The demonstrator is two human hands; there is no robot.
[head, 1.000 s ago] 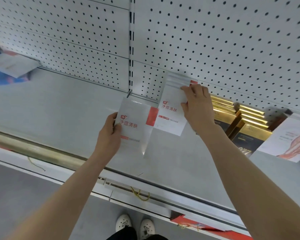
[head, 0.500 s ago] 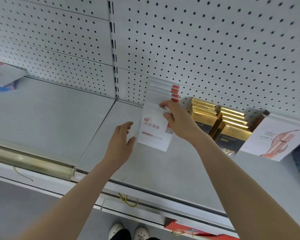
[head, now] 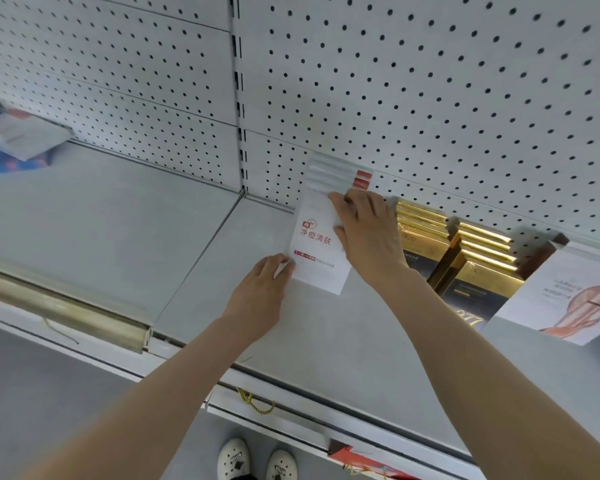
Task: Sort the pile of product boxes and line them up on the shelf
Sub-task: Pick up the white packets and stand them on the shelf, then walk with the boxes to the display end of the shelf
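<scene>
A row of white boxes with red lettering (head: 317, 244) stands upright on the grey shelf (head: 201, 271), one behind another against the pegboard. My right hand (head: 368, 233) grips the front box at its top right, fingers over the top edge and thumb on the face. At that box's lower left corner, my left hand (head: 260, 292) pinches it. The box leans slightly back toward the others.
Black and gold boxes (head: 465, 258) stand in rows just right of the white ones, with a white box bearing a pink picture (head: 568, 299) further right. More boxes (head: 18, 136) lie at the far left. My shoes (head: 257, 459) show below the shelf's front rail.
The box my left hand held a second ago now stands in the row. My left hand let go, opened, then came back to the front box's lower corner. My right hand stayed on top.
</scene>
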